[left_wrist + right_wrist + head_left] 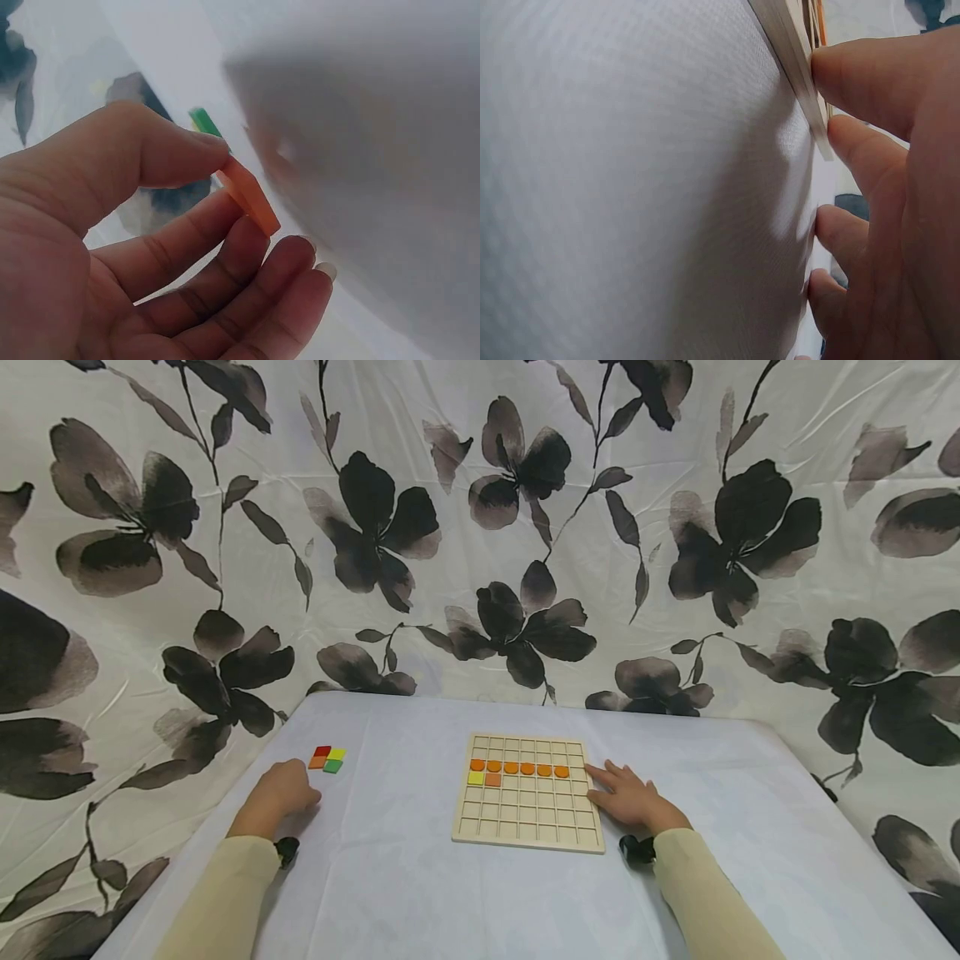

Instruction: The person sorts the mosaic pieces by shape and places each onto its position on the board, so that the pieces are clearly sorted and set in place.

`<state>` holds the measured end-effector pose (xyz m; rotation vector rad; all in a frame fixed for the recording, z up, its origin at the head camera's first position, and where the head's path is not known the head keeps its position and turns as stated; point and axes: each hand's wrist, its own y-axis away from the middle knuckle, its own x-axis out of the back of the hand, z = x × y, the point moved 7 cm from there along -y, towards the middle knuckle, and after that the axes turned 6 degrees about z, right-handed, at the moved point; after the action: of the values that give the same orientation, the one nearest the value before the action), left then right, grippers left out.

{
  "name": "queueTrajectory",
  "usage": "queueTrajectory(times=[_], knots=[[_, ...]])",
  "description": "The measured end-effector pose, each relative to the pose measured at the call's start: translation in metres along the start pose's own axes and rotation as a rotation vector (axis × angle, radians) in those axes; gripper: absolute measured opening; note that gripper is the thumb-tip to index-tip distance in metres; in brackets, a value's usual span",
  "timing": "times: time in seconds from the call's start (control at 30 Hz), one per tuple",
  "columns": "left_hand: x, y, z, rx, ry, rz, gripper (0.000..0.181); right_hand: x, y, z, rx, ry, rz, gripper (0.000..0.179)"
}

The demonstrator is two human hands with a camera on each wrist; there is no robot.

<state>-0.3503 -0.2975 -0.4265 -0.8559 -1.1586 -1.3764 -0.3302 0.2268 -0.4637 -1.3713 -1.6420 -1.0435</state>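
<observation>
My left hand (pixel 281 789) is at the left of the table and pinches an orange square tile (pixel 251 196) between thumb and fingers. Just beyond it lies a small cluster with a red tile (pixel 322 751), a yellow tile (pixel 337 754), a green tile (pixel 333 767) and an orange tile (pixel 317 762). My right hand (pixel 630 795) has its fingers spread, with fingertips at the right edge of the wooden grid board (pixel 528 818). Across the board runs a row of orange round pieces (pixel 528 769). Under its left end sit a yellow square (pixel 476 777) and an orange square (pixel 492 779).
A white cloth covers the table (pixel 390 877). Behind and beside it hangs a white curtain with dark flowers (pixel 517 627). The table's far edge runs just beyond the board and the tile cluster.
</observation>
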Motion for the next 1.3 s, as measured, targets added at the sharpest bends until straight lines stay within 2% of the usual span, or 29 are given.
queueTrajectory(times=[0.37, 0.57, 0.8, 1.0, 1.2, 1.3], knots=[[-0.003, -0.006, 0.022, -0.073, 0.005, 0.032, 0.017, -0.002, -0.002, 0.002, -0.006, -0.002, -0.003, 0.057], [-0.004, -0.008, 0.033, -0.064, 0.018, 0.031, 0.015, -0.002, -0.003, 0.002, -0.002, 0.002, 0.001, 0.057], [-0.004, -0.010, 0.051, -0.123, 0.058, 0.076, 0.018, -0.003, -0.003, 0.003, 0.000, 0.002, 0.000, 0.058], [-0.010, -0.013, 0.066, -0.118, 0.077, 0.042, 0.029, -0.003, -0.001, 0.002, -0.012, -0.001, -0.007, 0.058], [-0.016, -0.015, 0.088, -0.084, 0.098, -0.009, 0.028, -0.003, -0.001, 0.002, -0.023, -0.008, -0.012, 0.058], [-0.018, -0.015, 0.100, -0.094, 0.100, -0.015, 0.027, -0.003, -0.002, 0.003, -0.025, -0.013, -0.012, 0.058]])
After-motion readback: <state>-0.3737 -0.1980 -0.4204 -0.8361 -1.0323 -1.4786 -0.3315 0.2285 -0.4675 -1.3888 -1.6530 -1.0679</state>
